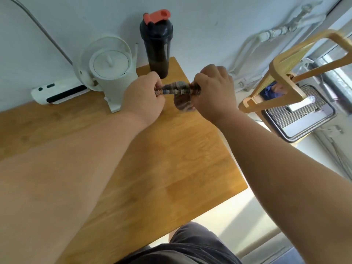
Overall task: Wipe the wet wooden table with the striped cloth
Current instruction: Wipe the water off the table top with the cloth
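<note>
Your left hand (144, 97) and right hand (212, 90) curl their fingers tight round the ends of the cloth (178, 88), twisted above the bench (171, 159) — soft, light, probably damp — so grip those ends.

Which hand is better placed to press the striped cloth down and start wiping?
Probably the right hand: the bulk of the striped cloth hangs beside it, over the table. The left hand grips only the thin end, close to the kettle.
</note>
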